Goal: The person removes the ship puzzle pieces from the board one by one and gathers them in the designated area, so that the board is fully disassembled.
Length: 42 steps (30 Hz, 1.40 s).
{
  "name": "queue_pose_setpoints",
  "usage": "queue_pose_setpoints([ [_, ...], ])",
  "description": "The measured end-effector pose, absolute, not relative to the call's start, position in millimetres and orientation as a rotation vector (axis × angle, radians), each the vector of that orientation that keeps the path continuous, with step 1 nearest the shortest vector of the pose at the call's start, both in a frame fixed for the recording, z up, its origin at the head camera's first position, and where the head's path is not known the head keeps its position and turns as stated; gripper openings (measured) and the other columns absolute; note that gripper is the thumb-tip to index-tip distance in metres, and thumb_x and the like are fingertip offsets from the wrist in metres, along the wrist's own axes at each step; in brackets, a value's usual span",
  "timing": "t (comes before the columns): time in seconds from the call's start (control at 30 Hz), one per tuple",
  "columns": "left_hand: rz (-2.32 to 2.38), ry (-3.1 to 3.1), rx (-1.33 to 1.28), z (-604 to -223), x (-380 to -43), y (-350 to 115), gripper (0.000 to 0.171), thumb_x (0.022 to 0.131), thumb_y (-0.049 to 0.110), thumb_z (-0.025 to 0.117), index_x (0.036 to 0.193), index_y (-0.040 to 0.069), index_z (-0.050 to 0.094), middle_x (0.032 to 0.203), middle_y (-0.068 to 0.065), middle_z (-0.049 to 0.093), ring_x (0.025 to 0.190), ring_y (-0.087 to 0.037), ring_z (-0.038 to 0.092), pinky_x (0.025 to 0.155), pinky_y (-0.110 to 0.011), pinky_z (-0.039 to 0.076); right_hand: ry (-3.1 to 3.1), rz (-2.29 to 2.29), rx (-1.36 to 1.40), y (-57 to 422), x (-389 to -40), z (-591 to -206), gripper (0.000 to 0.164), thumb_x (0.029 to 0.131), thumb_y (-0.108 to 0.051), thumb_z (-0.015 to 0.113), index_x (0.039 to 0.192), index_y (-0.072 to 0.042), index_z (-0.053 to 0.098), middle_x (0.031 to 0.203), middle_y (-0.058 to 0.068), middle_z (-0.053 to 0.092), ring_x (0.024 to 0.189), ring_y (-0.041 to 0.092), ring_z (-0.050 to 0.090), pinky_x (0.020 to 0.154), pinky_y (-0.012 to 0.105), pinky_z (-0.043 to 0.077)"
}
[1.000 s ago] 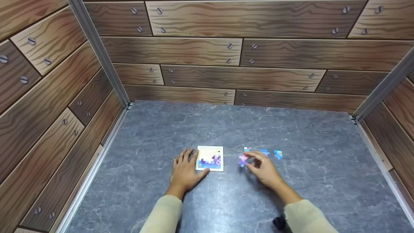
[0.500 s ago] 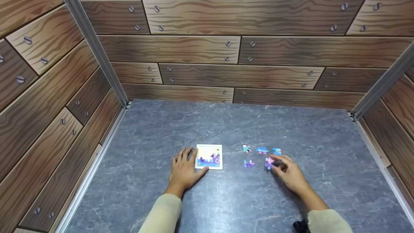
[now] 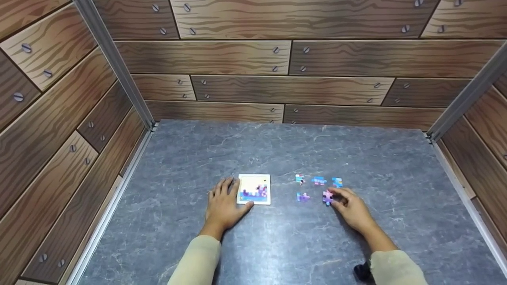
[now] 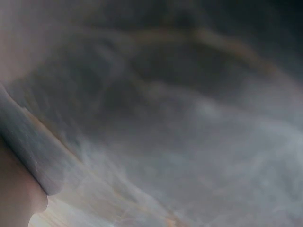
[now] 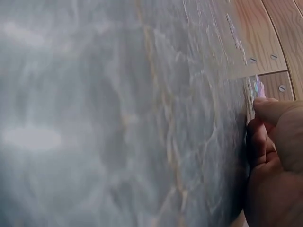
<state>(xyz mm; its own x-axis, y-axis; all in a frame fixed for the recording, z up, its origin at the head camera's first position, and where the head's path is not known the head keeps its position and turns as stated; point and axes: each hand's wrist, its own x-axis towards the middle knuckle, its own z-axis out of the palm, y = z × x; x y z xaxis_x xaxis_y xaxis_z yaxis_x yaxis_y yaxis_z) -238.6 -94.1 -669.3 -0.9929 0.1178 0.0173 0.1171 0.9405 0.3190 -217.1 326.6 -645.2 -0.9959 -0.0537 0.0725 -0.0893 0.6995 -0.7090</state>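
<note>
My left hand lies flat on the table, fingers along the left side of a small square puzzle board and thumb at its lower edge. The board has a white rim, a pale upper part and a blue-purple picture below. My right hand pinches a pink-purple jigsaw piece between thumb and fingers, close over the table. In the right wrist view this piece shows edge-on past the thumb. Left of it lies a blue-purple piece. Only blurred skin and grey surface show in the left wrist view.
Behind the right hand, a row of pieces holds a multicoloured one, a blue-pink one and a blue-orange one. The grey marbled table is bounded by wood-patterned walls. A black object sits by the right sleeve.
My right hand has moved to the right with the pink-purple piece. The blue-purple piece now lies uncovered where the hand was. My left hand has stayed at the board.
</note>
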Motion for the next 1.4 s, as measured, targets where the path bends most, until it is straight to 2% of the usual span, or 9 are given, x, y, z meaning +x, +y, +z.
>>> queue_pose_setpoints([
  [0.13, 0.515, 3.096, 0.183, -670, -239, -94, 0.103, 0.091, 0.091, 0.051, 0.172, 0.03, 0.034, 0.177, -0.005, 0.034, 0.166, -0.036, 0.03, 0.128, -0.071, 0.03, -2.879, 1.16, 0.116, 320, -217, -644, 0.043, 0.098, -0.003, 0.076, 0.141, -0.007, 0.071, 0.134, 0.015, 0.071, 0.08, 0.006, 0.055, 0.071, 0.023, 0.046],
  [0.2, 0.518, 3.097, 0.186, -670, -239, -94, 0.103, 0.091, 0.091, 0.051, 0.171, 0.029, 0.035, 0.177, -0.005, 0.034, 0.165, -0.037, 0.031, 0.127, -0.071, 0.03, -2.886, 1.15, 0.114, 316, -217, -644, 0.042, 0.099, -0.003, 0.076, 0.141, -0.007, 0.071, 0.134, 0.014, 0.071, 0.093, 0.016, 0.064, 0.083, 0.029, 0.053],
  [0.27, 0.513, 3.093, 0.192, -670, -239, -94, 0.103, 0.091, 0.091, 0.05, 0.172, 0.029, 0.034, 0.177, -0.006, 0.034, 0.165, -0.037, 0.03, 0.128, -0.071, 0.03, -2.896, 1.148, 0.113, 312, -217, -643, 0.043, 0.099, -0.003, 0.075, 0.141, -0.006, 0.071, 0.135, 0.015, 0.07, 0.113, 0.03, 0.068, 0.101, 0.041, 0.055],
  [0.33, 0.497, 3.086, 0.191, -670, -239, -94, 0.102, 0.092, 0.091, 0.048, 0.172, 0.029, 0.033, 0.178, -0.005, 0.032, 0.166, -0.036, 0.029, 0.128, -0.07, 0.029, -2.903, 1.15, 0.115, 309, -217, -643, 0.043, 0.1, -0.003, 0.074, 0.143, -0.006, 0.07, 0.138, 0.018, 0.067, 0.132, 0.04, 0.063, 0.116, 0.055, 0.048],
  [0.4, 0.493, 3.082, 0.192, -669, -239, -94, 0.102, 0.093, 0.09, 0.048, 0.172, 0.029, 0.034, 0.178, -0.006, 0.032, 0.166, -0.037, 0.029, 0.128, -0.069, 0.029, -2.914, 1.148, 0.114, 307, -216, -642, 0.044, 0.1, -0.003, 0.073, 0.144, -0.005, 0.068, 0.14, 0.02, 0.065, 0.141, 0.046, 0.058, 0.122, 0.063, 0.042],
  [1.07, 0.488, 3.07, 0.194, -668, -239, -92, 0.102, 0.093, 0.091, 0.048, 0.172, 0.029, 0.033, 0.178, -0.006, 0.032, 0.167, -0.037, 0.027, 0.128, -0.07, 0.029, -2.963, 1.242, 0.077, 301, -218, -635, 0.034, 0.106, -0.005, 0.064, 0.14, -0.003, 0.067, 0.14, 0.024, 0.058, 0.139, 0.046, 0.056, 0.122, 0.064, 0.039],
  [1.2, 0.486, 3.073, 0.195, -668, -239, -93, 0.103, 0.092, 0.091, 0.047, 0.172, 0.029, 0.032, 0.178, -0.006, 0.031, 0.167, -0.036, 0.028, 0.129, -0.07, 0.028, -2.959, 1.28, 0.067, 302, -218, -635, 0.043, 0.102, -0.006, 0.069, 0.144, -0.003, 0.064, 0.141, 0.024, 0.057, 0.139, 0.045, 0.056, 0.123, 0.063, 0.037],
  [1.3, 0.493, 3.079, 0.193, -669, -239, -94, 0.102, 0.092, 0.091, 0.047, 0.172, 0.03, 0.032, 0.178, -0.005, 0.031, 0.167, -0.036, 0.028, 0.129, -0.07, 0.028, -2.983, 1.283, 0.085, 301, -218, -634, 0.053, 0.1, -0.01, 0.073, 0.152, -0.006, 0.061, 0.143, 0.026, 0.052, 0.141, 0.047, 0.053, 0.124, 0.066, 0.036],
  [1.4, 0.498, 3.085, 0.194, -670, -238, -94, 0.101, 0.092, 0.091, 0.048, 0.172, 0.03, 0.033, 0.178, -0.004, 0.032, 0.166, -0.036, 0.028, 0.129, -0.07, 0.029, -3.012, 1.268, 0.106, 300, -218, -633, 0.056, 0.1, -0.011, 0.073, 0.154, -0.008, 0.06, 0.142, 0.026, 0.048, 0.141, 0.049, 0.052, 0.124, 0.069, 0.036],
])
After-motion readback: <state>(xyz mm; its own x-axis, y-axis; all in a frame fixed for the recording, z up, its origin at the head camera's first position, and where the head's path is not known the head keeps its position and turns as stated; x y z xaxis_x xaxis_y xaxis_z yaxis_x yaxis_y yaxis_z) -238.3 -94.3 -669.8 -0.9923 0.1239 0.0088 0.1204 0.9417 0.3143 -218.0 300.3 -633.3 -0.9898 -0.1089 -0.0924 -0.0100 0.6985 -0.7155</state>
